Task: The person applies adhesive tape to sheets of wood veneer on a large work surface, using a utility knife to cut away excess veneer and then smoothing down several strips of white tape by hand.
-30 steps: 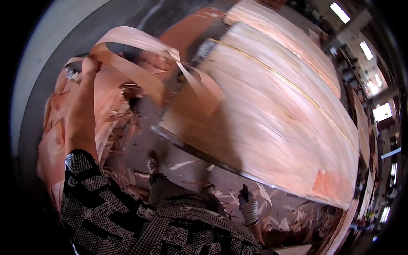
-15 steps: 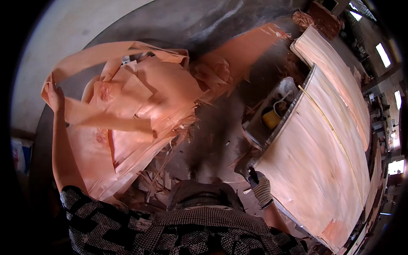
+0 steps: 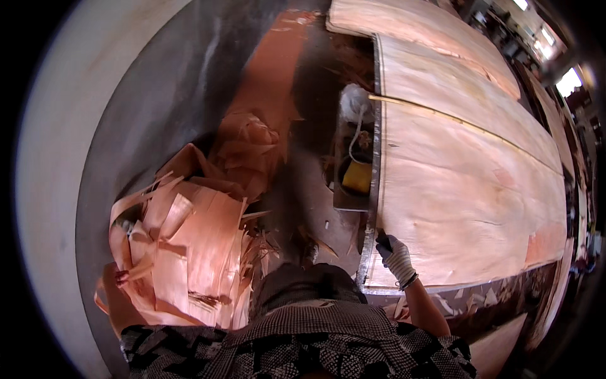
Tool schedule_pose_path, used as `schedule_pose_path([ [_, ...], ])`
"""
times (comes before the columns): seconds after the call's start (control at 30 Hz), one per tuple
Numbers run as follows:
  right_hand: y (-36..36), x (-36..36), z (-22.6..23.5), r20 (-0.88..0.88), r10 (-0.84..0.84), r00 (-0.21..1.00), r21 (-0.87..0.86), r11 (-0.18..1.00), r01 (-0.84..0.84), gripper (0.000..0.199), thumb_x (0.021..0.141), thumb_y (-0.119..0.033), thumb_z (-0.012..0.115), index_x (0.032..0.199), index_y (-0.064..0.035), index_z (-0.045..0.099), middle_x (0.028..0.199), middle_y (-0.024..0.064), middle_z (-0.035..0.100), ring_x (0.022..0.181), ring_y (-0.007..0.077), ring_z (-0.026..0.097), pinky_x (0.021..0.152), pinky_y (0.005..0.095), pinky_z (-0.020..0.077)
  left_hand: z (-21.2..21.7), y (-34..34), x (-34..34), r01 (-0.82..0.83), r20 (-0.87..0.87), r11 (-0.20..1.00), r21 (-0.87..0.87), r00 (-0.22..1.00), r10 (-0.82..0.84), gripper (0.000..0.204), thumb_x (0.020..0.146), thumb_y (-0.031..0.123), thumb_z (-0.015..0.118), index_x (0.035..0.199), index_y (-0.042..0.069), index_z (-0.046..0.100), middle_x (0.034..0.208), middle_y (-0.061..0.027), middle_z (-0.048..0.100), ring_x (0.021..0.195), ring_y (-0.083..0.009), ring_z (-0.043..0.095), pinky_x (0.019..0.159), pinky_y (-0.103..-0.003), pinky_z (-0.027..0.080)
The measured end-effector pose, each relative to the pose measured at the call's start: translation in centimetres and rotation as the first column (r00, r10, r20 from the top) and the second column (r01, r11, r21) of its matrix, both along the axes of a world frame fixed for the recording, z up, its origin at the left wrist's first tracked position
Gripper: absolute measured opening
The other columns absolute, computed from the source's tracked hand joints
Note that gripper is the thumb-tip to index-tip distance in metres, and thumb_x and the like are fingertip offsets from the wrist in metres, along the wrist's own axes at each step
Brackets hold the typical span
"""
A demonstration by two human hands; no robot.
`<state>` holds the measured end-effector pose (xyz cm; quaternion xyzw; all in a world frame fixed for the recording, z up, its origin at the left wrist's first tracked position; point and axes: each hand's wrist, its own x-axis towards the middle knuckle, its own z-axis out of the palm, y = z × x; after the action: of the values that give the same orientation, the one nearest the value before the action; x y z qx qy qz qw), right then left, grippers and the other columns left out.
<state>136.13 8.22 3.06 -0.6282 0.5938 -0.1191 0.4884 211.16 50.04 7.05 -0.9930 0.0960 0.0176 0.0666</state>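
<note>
My bare left hand (image 3: 120,279) is closed on a thin strip of wood veneer (image 3: 140,270), at the near left side of a heap of orange-pink veneer scraps (image 3: 205,218). The strip curls around the hand, and part of it is hidden among the other pieces. In a striped white glove, my right hand (image 3: 399,262) is closed around a small dark-handled tool (image 3: 383,240); its working end is hard to make out. That hand is over the near left corner of a table covered by a large pale veneer sheet (image 3: 461,189).
A thin yellow rod (image 3: 442,114) crosses the sheet. Beside the table's left edge, a tray (image 3: 350,201) holds a yellow object (image 3: 357,177) and a white tube. Crumpled veneer (image 3: 249,142) and a long veneer length (image 3: 268,63) lie beyond the heap. Splinters litter the floor.
My left hand has come down and nearer, and the wide raised loop of veneer has dropped into the heap. My right hand is now over the table corner. The view has turned right.
</note>
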Motion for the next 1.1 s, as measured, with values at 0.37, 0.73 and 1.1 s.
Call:
schedule_pose_path([
  [0.37, -1.0, 5.2, 1.3, 0.093, -0.100, 0.991, -0.329, 0.936, 0.125, 0.017, 0.067, 0.004, 0.053, 0.079, -0.0038, 0.063, 0.088, 0.0138, 0.059, 0.083, 0.0249, 0.058, 0.072, 0.0307, 0.0466, -21.9, -55.0, -30.1, 0.524, -0.442, 0.353, -0.775, -0.051, -0.895, 0.031, 0.084, 0.030, 0.050, 0.110, 0.013, 0.057, 0.097, -0.0161, 0.061, 0.089, -0.0336, 0.057, 0.073, -0.039, 0.045],
  [0.73, -3.6, 15.5, 1.3, 0.136, -0.478, 0.868, -0.072, 0.869, 0.490, 0.024, 0.067, 0.006, 0.049, 0.085, -0.0040, 0.062, 0.097, 0.0138, 0.059, 0.090, 0.0269, 0.057, 0.079, 0.0316, 0.0452, -20.6, -73.1, -43.4, -0.143, -0.449, 0.461, -0.876, -0.109, -0.887, 0.013, 0.080, 0.007, 0.058, 0.090, 0.002, 0.066, 0.082, -0.0056, 0.065, 0.074, -0.0086, 0.058, 0.070, -0.021, 0.046],
  [1.1, -22.1, 20.5, 4.8, 0.755, -0.655, 0.022, 0.649, 0.752, 0.115, 0.044, 0.077, -0.015, 0.057, 0.117, 0.0012, 0.048, 0.087, 0.0077, 0.064, 0.045, 0.0038, 0.041, 0.041, 0.0175, 0.0321, -9.6, -58.9, -27.4, 0.493, -0.702, 0.568, -0.659, -0.674, -0.230, 0.016, 0.080, 0.008, 0.056, 0.091, 0.008, 0.067, 0.090, -0.0088, 0.066, 0.085, -0.0134, 0.061, 0.078, -0.026, 0.047],
])
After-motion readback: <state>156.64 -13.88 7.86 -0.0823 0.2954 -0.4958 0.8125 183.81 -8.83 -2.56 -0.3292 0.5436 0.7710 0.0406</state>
